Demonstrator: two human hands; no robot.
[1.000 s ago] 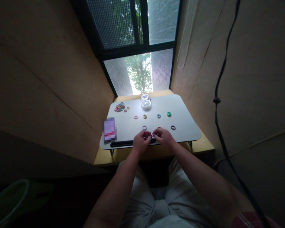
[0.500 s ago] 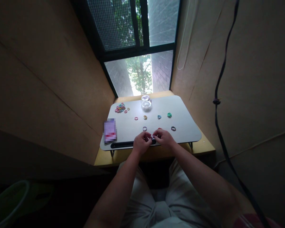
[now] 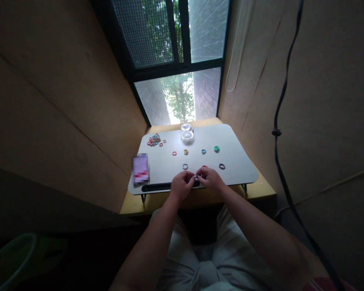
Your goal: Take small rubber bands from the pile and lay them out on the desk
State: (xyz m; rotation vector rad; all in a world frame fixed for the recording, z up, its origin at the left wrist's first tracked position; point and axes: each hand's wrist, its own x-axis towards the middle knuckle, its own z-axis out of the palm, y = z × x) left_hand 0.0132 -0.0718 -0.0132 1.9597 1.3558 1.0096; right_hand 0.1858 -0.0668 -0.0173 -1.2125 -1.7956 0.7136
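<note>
Above the front edge of the white lap table (image 3: pixel 236 173), my left hand (image 3: pixel 182 184) and my right hand (image 3: pixel 210 178) meet with fingertips pinched. Between them is a small pale hair tie (image 3: pixel 195 176), mostly covered by the fingers. Just beyond lie a lilac hair tie (image 3: pixel 185 166), a red hair tie (image 3: pixel 204 166) partly hidden by my right hand, and a dark hair tie (image 3: pixel 221 166). Farther back sit a pink hair tie (image 3: pixel 174 153), yellow ones (image 3: pixel 186 152), blue ones (image 3: pixel 203 151) and green ones (image 3: pixel 216 149).
A mixed pile of hair ties (image 3: pixel 154 140) lies at the back left. Clear round containers (image 3: pixel 187 136) stand at the back middle. At the left is a blurred purple package (image 3: pixel 141 169). A black strip (image 3: pixel 156 187) runs along the front edge. A dark cable (image 3: pixel 279 157) hangs at the right.
My fingertips have shifted slightly around the small pale hair tie. The whole view has moved a little; the things on the table stay in place.
</note>
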